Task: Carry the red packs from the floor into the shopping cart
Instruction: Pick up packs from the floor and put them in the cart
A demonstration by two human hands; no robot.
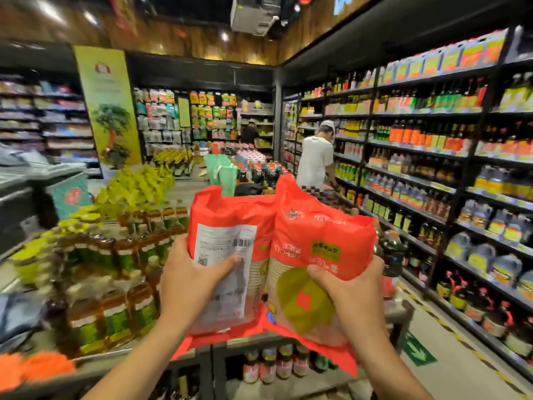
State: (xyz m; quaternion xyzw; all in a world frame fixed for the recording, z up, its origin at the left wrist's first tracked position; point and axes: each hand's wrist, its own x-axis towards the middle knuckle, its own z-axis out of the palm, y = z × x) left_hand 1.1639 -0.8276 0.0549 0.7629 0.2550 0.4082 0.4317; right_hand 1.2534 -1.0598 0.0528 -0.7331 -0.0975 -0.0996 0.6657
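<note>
I hold two red packs upright side by side at chest height. My left hand (191, 280) grips the left red pack (227, 226), whose white barcode label faces me. My right hand (350, 287) grips the right red pack (320, 235), which shows a yellow-green round window and upside-down print. The two packs touch each other along their inner edges. No shopping cart can be made out in this view, and the floor where packs lay is hidden below my arms.
A low display island (115, 255) stacked with bottles and jars stands directly in front and to the left. Tall shelves of bottles (432, 168) line the right side. An aisle floor with a green arrow (418, 350) runs along them. A person in white (315, 157) stands ahead.
</note>
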